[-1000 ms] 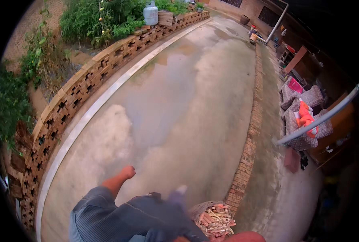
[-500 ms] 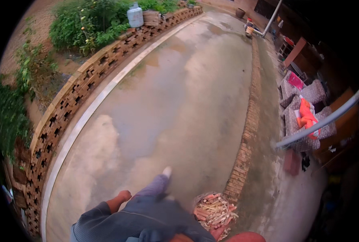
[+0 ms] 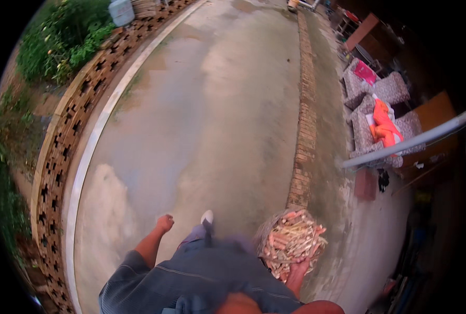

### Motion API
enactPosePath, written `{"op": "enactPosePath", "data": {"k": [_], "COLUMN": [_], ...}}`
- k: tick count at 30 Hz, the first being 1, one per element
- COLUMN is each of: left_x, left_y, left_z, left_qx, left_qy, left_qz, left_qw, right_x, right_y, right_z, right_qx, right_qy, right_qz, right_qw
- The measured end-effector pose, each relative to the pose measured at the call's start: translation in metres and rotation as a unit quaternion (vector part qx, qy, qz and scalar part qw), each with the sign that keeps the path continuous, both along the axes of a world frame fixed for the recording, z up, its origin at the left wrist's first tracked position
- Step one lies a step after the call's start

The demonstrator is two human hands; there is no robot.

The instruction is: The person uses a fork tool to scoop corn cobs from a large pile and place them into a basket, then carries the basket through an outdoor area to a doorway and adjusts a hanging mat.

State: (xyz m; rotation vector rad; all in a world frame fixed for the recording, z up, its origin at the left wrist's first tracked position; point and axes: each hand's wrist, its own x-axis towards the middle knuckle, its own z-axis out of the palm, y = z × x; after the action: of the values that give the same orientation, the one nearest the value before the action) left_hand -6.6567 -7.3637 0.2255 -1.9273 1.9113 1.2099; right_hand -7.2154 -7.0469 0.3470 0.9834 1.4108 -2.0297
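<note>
At my right side hangs a round woven basket (image 3: 265, 230), heaped with pinkish and pale corn cobs (image 3: 293, 233). My right hand (image 3: 299, 267) is closed on its near rim, with part of the fingers hidden among the cobs. Swinging free ahead of my body on the left, my left hand (image 3: 165, 223) is curled into a loose fist with nothing visible in it. One white shoe (image 3: 207, 216) steps forward on the wet concrete (image 3: 233, 157).
A low openwork brick wall (image 3: 60, 162) borders the garden plants (image 3: 60, 42) on the left, with a gas cylinder (image 3: 122, 11) beyond. A brick strip (image 3: 303, 125) runs along the right. Further right are a slanting grey pole (image 3: 406, 142) and patterned armchairs (image 3: 361, 125).
The basket and my right hand have come forward and right into fuller view. My left arm has reached further forward. The yard has shifted as I walk.
</note>
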Motion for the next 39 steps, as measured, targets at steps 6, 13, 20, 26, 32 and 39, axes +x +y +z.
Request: {"op": "enactPosePath", "data": {"k": [6,13,20,26,32,39], "left_x": [-0.082,-0.126,-0.213,-0.313,-0.321,-0.405], "left_y": [-0.124,-0.185,-0.185,-0.254,-0.381,-0.599], "left_z": [-0.004,-0.002,0.013,0.015,-0.042,-0.002], "left_qx": [0.024,0.008,0.125,0.111,0.072,0.031], "left_qy": [0.024,-0.012,-0.078,-0.055,-0.074,-0.011], "left_qz": [0.068,0.102,0.039,-0.051,-0.188,0.085], "left_qw": [0.997,0.995,0.988,0.991,0.977,0.996], "right_x": [-0.067,-0.172,-0.248,-0.311,-0.338,-0.434], "right_y": [-0.100,-0.229,-0.334,-0.426,-0.566,-0.686], "right_z": [0.011,-0.019,-0.033,-0.059,-0.026,0.007], "right_qx": [-0.015,-0.056,-0.078,-0.020,-0.053,-0.098], "right_qy": [0.002,0.000,-0.053,-0.077,-0.073,0.036], "right_qz": [0.024,0.051,0.073,0.107,0.135,0.096], "right_qw": [1.000,0.997,0.993,0.991,0.987,0.990]}}
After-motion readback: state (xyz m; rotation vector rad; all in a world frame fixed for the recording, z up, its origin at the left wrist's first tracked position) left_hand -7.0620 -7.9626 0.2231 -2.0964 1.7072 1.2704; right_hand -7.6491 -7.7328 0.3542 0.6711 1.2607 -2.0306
